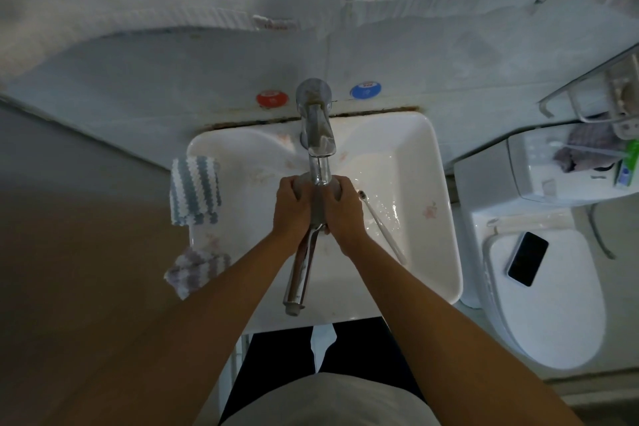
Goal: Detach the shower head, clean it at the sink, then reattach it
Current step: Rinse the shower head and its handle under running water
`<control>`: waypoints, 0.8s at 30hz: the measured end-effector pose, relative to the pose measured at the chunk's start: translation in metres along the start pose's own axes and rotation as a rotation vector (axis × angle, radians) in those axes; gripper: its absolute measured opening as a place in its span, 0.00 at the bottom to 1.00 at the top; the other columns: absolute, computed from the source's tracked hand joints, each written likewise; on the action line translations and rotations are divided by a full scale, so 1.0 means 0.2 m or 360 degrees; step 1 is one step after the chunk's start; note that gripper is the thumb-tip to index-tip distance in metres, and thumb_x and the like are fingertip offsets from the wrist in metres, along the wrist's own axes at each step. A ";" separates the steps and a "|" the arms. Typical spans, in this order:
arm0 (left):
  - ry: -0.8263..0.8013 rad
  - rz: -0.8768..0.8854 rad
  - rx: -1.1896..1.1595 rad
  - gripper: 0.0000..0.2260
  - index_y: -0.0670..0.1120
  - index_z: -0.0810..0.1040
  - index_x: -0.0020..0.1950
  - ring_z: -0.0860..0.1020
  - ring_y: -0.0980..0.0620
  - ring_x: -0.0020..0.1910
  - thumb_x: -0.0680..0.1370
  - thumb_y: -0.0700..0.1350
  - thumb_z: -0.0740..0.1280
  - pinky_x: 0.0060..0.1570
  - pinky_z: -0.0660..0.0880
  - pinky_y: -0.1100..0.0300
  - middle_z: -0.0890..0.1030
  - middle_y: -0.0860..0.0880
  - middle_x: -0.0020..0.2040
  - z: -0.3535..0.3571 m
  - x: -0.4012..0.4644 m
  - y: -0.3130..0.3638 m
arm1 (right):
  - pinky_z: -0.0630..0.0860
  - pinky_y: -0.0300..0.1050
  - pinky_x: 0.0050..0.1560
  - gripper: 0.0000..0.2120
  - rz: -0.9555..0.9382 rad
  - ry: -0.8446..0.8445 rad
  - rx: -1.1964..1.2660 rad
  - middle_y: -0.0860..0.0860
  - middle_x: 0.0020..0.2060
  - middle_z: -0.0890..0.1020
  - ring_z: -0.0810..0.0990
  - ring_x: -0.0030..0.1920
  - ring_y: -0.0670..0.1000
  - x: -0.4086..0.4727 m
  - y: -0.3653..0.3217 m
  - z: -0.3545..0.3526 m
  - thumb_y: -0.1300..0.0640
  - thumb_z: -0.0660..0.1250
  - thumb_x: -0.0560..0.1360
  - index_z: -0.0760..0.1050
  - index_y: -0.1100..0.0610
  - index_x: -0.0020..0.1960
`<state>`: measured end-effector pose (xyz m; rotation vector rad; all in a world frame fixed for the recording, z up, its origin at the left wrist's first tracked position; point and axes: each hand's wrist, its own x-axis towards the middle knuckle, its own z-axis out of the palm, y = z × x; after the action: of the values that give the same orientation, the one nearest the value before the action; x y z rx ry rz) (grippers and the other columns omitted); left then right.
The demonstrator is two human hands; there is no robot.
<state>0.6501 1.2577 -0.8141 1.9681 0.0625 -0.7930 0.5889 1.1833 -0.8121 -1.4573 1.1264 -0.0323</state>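
the tap (316,135) overhangs the basin (439,218) centre. a toothbrush (382,226) lies right of centre; cloths (195,194) cover the left rim. the basin's far right corner stays free.

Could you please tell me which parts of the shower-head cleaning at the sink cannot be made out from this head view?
- Shower head: its spray face is hidden by the left hand, right hand and tap spout.
- Water flow: too faint to confirm against the white sink.
- Toothbrush: its bristles are too small to judge.
- Wall shelf: cut off by the right edge.
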 end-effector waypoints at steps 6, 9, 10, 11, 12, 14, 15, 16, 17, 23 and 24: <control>-0.0128 0.0095 0.0091 0.15 0.47 0.69 0.68 0.75 0.52 0.56 0.83 0.49 0.58 0.47 0.74 0.64 0.75 0.49 0.61 -0.03 0.01 0.01 | 0.76 0.43 0.23 0.11 0.0035 -0.0033 0.0181 0.54 0.43 0.79 0.80 0.33 0.53 -0.01 0.01 -0.04 0.51 0.60 0.82 0.75 0.54 0.59; -0.0077 0.0052 0.0085 0.17 0.46 0.68 0.71 0.74 0.52 0.58 0.84 0.48 0.53 0.54 0.74 0.60 0.74 0.49 0.64 -0.03 0.01 0.00 | 0.74 0.42 0.22 0.13 0.0046 -0.0032 0.0174 0.57 0.40 0.79 0.79 0.28 0.54 0.01 0.02 -0.03 0.52 0.56 0.83 0.75 0.55 0.60; -0.0119 0.0025 0.0060 0.18 0.47 0.66 0.73 0.75 0.50 0.60 0.83 0.49 0.56 0.56 0.75 0.58 0.73 0.49 0.66 -0.03 0.02 -0.02 | 0.74 0.42 0.23 0.13 0.0036 -0.0081 0.0162 0.57 0.43 0.80 0.80 0.29 0.54 0.01 0.02 -0.04 0.52 0.58 0.82 0.74 0.55 0.62; -0.0192 -0.0017 0.0029 0.21 0.49 0.64 0.75 0.75 0.49 0.62 0.82 0.49 0.59 0.57 0.77 0.56 0.72 0.48 0.68 -0.04 0.03 -0.03 | 0.75 0.42 0.24 0.14 0.0022 -0.0129 0.0137 0.57 0.46 0.81 0.81 0.31 0.54 0.01 0.02 -0.04 0.52 0.62 0.81 0.73 0.54 0.64; -0.0271 -0.0078 -0.0024 0.24 0.50 0.61 0.76 0.75 0.48 0.63 0.81 0.48 0.63 0.57 0.78 0.55 0.71 0.48 0.69 -0.04 0.04 -0.05 | 0.76 0.42 0.25 0.17 0.0013 -0.0166 0.0133 0.56 0.49 0.80 0.83 0.34 0.55 0.01 0.02 -0.05 0.52 0.65 0.79 0.72 0.54 0.66; -0.0388 -0.0186 -0.0117 0.28 0.52 0.59 0.77 0.74 0.46 0.64 0.79 0.46 0.66 0.60 0.77 0.49 0.69 0.46 0.71 -0.06 0.06 -0.06 | 0.77 0.43 0.27 0.19 0.0009 -0.0203 0.0147 0.57 0.51 0.80 0.84 0.37 0.57 0.02 0.02 -0.07 0.53 0.68 0.76 0.72 0.53 0.66; -0.0400 -0.0197 -0.0122 0.28 0.52 0.58 0.77 0.73 0.45 0.66 0.80 0.46 0.64 0.62 0.75 0.46 0.68 0.46 0.73 -0.06 0.06 -0.06 | 0.78 0.44 0.27 0.18 0.0003 -0.0202 0.0153 0.59 0.51 0.81 0.84 0.37 0.57 0.02 0.03 -0.08 0.55 0.67 0.77 0.73 0.53 0.67; -0.0386 -0.0189 -0.0125 0.26 0.52 0.58 0.78 0.72 0.45 0.68 0.81 0.45 0.62 0.65 0.73 0.45 0.67 0.45 0.74 -0.06 0.06 -0.06 | 0.78 0.45 0.27 0.17 -0.0003 -0.0191 0.0158 0.60 0.52 0.80 0.84 0.35 0.57 0.03 0.04 -0.07 0.56 0.64 0.79 0.72 0.54 0.67; -0.0360 -0.0179 -0.0128 0.25 0.51 0.57 0.78 0.70 0.45 0.70 0.82 0.45 0.60 0.67 0.71 0.45 0.65 0.46 0.75 -0.05 0.06 -0.05 | 0.79 0.46 0.27 0.17 -0.0003 -0.0179 0.0154 0.62 0.53 0.80 0.84 0.34 0.57 0.03 0.05 -0.07 0.56 0.61 0.81 0.71 0.55 0.69; -0.0423 -0.0205 -0.0302 0.40 0.50 0.60 0.76 0.74 0.43 0.65 0.68 0.46 0.75 0.63 0.75 0.43 0.71 0.44 0.71 -0.09 0.05 -0.05 | 0.84 0.47 0.39 0.29 -0.0093 -0.0276 0.0090 0.54 0.63 0.74 0.83 0.50 0.54 0.02 0.02 -0.11 0.61 0.67 0.78 0.63 0.53 0.76; -0.0485 -0.0192 -0.0294 0.45 0.50 0.61 0.76 0.76 0.43 0.63 0.62 0.46 0.78 0.61 0.76 0.43 0.72 0.44 0.69 -0.10 0.06 -0.05 | 0.84 0.50 0.43 0.31 -0.0105 -0.0303 0.0093 0.55 0.64 0.74 0.82 0.53 0.56 0.03 0.02 -0.12 0.61 0.69 0.76 0.63 0.53 0.76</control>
<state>0.6658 1.2761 -0.8214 1.6643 0.0710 -1.1181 0.5746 1.1632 -0.8127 -1.4132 0.9155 0.0269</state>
